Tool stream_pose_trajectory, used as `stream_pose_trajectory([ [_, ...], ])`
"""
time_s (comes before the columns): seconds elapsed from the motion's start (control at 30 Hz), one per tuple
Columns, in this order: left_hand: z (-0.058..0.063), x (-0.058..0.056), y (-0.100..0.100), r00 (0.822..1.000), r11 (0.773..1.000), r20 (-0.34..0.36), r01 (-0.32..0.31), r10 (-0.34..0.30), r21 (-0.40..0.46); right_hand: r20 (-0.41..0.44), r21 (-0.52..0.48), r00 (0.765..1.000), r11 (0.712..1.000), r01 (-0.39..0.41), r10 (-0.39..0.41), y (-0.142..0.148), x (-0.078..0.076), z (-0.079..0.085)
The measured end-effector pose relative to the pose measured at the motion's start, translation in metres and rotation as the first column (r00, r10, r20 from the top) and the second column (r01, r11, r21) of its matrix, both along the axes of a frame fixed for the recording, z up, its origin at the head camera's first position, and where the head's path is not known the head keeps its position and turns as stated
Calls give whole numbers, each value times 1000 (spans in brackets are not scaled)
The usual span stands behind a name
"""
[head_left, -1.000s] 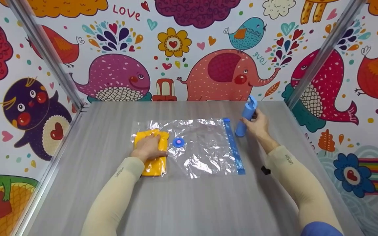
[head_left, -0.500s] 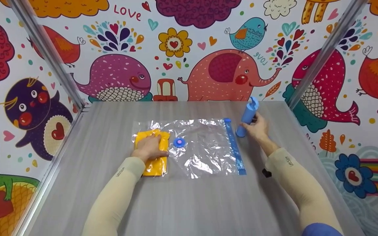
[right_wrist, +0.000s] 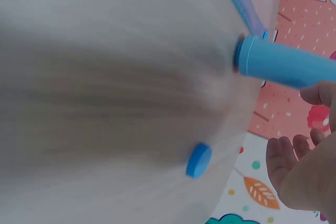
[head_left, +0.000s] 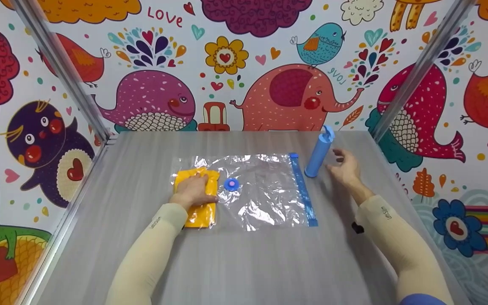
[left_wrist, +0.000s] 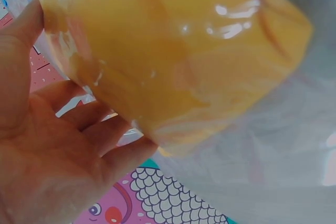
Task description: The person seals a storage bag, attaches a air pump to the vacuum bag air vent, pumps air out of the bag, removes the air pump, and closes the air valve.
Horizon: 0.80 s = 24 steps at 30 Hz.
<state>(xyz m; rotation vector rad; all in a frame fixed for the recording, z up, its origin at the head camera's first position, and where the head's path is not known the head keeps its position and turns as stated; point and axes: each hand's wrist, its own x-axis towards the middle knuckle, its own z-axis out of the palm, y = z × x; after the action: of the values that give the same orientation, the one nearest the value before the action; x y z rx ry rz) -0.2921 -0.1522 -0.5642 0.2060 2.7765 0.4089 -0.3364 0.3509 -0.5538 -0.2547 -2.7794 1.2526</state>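
A clear vacuum storage bag point(head_left: 265, 190) lies flat, with a blue zip edge on its right and a round blue valve point(head_left: 231, 184). Inside its left end is a folded yellow cloth point(head_left: 203, 214). My left hand point(head_left: 192, 190) rests on the bag over that cloth, fingers spread; the left wrist view shows the fingertips along the yellow cloth's point(left_wrist: 173, 61) edge. A blue hand pump point(head_left: 318, 156) stands upright on the table just right of the zip edge. Beside it, to the right, my right hand point(head_left: 346, 169) is apart from the pump, its fingers loosely bent around nothing.
In the right wrist view a small blue cap point(right_wrist: 199, 160) sits on the table near the pump; the head view hides it. Patterned walls with metal posts point(head_left: 417, 67) enclose the grey table point(head_left: 244, 262) at the back and sides.
My right hand has let go of the blue pump and drawn back to the right, leaving it standing. The left hand has stayed on the bag over the yellow cloth.
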Motion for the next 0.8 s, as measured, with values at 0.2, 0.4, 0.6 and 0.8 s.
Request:
stream_pose_trajectory([
  [0.2, -1, 1, -1, 1000, 1000, 19, -20, 20, 14, 73, 39, 996, 998, 48, -51, 13, -1, -4],
  [0.4, -2, 1, -1, 1000, 999, 15, -28, 27, 29, 98, 127, 995, 992, 22, -34, 29, -2, -16],
  [0.6, -4, 2, -1, 1000, 999, 22, -21, 20, 34, 165, 235, 986, 971, -47, 8, 43, 4, -30],
  [0.8, -4, 0, -2, 1000, 1000, -12, -4, 4, 28, 232, 340, 972, 934, -106, 26, 54, 5, -39],
])
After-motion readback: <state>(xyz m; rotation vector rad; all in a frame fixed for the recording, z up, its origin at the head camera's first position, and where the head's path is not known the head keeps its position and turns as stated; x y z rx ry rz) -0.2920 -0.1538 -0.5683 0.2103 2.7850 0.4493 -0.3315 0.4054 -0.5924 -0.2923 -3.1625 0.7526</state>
